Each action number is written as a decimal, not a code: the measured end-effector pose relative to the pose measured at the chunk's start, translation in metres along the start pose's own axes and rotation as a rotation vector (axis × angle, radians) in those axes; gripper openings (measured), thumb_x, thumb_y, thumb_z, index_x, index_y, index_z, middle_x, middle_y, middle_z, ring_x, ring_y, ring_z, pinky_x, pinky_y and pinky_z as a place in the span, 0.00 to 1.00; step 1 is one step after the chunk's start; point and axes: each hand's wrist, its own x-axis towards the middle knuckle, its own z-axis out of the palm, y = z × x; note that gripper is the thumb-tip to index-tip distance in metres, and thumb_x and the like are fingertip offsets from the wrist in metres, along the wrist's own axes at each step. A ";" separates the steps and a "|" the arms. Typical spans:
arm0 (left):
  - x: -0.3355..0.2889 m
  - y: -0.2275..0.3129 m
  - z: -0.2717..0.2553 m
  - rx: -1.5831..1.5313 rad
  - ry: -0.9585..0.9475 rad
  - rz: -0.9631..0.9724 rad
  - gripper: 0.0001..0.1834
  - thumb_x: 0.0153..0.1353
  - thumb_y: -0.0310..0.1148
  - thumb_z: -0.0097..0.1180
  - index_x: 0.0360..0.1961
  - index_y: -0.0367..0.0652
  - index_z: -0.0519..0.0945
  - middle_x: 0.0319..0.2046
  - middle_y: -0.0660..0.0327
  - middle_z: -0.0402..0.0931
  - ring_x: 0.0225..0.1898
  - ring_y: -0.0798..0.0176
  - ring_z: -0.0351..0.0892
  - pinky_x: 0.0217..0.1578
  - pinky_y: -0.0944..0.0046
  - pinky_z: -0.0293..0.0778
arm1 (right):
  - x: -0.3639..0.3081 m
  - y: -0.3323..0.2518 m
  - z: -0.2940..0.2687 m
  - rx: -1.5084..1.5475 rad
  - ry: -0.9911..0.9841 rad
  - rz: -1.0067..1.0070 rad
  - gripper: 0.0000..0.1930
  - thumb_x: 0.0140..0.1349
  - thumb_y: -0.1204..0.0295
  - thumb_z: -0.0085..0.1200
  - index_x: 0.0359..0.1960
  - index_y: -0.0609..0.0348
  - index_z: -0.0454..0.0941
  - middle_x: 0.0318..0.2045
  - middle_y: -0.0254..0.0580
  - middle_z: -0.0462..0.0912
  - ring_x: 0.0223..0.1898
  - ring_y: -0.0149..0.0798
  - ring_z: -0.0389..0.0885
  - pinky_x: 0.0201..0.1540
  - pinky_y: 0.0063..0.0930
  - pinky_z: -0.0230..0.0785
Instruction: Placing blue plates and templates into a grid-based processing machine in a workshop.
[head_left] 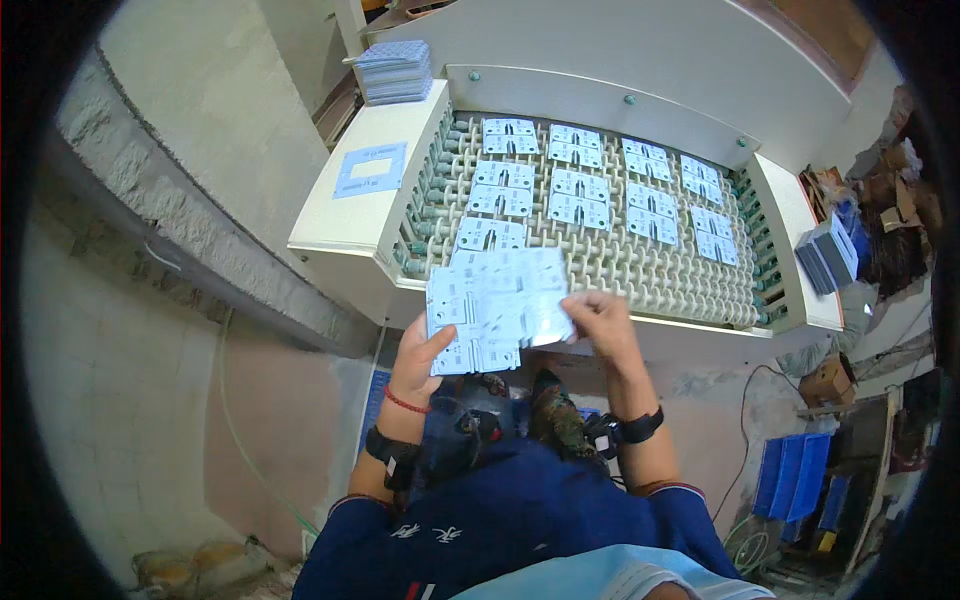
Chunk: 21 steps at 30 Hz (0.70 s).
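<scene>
My left hand (414, 356) is wrapped round the lower left edge of a stack of pale blue circuit boards (452, 318), its thumb on top. Between the thumb and fingers of my right hand (603, 322) is the right edge of a single circuit board (528, 300), blurred by motion and overlapping the stack. Both hands are just in front of the conveyor's near edge. Beyond them, rows of similar boards (579, 197) lie flat on the white roller conveyor (600, 258). The nearest board on the left (490, 233) is partly covered by the ones I hold.
On the conveyor's left ledge stand a tall stack of boards (396, 72) and a flat blue frame-shaped piece (369, 170). Grey-blue panels (827, 254) lean on the right ledge. Blue bins (790, 475), a cardboard box (827, 381) and a cable are at the lower right.
</scene>
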 end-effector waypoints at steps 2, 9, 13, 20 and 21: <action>0.001 0.000 0.000 -0.048 0.009 0.009 0.24 0.56 0.23 0.51 0.55 0.30 0.62 0.48 0.52 0.70 0.48 0.59 0.73 0.48 0.61 0.69 | 0.015 0.004 -0.031 0.043 0.114 -0.013 0.10 0.54 0.70 0.57 0.27 0.67 0.77 0.17 0.35 0.76 0.15 0.25 0.71 0.16 0.17 0.64; -0.012 -0.003 -0.009 -0.067 0.057 -0.025 0.24 0.56 0.23 0.50 0.54 0.29 0.62 0.49 0.52 0.69 0.49 0.58 0.72 0.50 0.59 0.68 | 0.022 0.004 -0.099 -0.341 0.464 -0.007 0.10 0.50 0.71 0.58 0.24 0.69 0.79 0.13 0.36 0.75 0.14 0.25 0.70 0.17 0.19 0.63; -0.010 -0.007 -0.007 -0.066 0.023 -0.059 0.24 0.57 0.23 0.50 0.55 0.29 0.61 0.50 0.52 0.69 0.49 0.58 0.72 0.51 0.59 0.67 | 0.017 0.017 -0.170 -0.509 0.567 -0.017 0.11 0.48 0.69 0.58 0.21 0.68 0.80 0.13 0.40 0.76 0.15 0.28 0.73 0.21 0.26 0.65; -0.010 -0.014 -0.003 -0.063 -0.001 -0.078 0.26 0.57 0.24 0.48 0.56 0.29 0.59 0.51 0.51 0.68 0.50 0.57 0.71 0.51 0.59 0.67 | -0.027 -0.010 -0.262 -0.806 0.868 0.085 0.15 0.44 0.61 0.59 0.25 0.63 0.82 0.19 0.47 0.80 0.23 0.39 0.79 0.31 0.31 0.68; -0.010 -0.013 0.001 -0.056 -0.015 -0.076 0.26 0.57 0.25 0.48 0.57 0.28 0.59 0.51 0.50 0.68 0.51 0.56 0.70 0.52 0.59 0.66 | -0.034 -0.013 -0.280 -0.831 0.860 0.134 0.15 0.45 0.62 0.60 0.26 0.63 0.82 0.20 0.47 0.80 0.24 0.39 0.79 0.32 0.31 0.68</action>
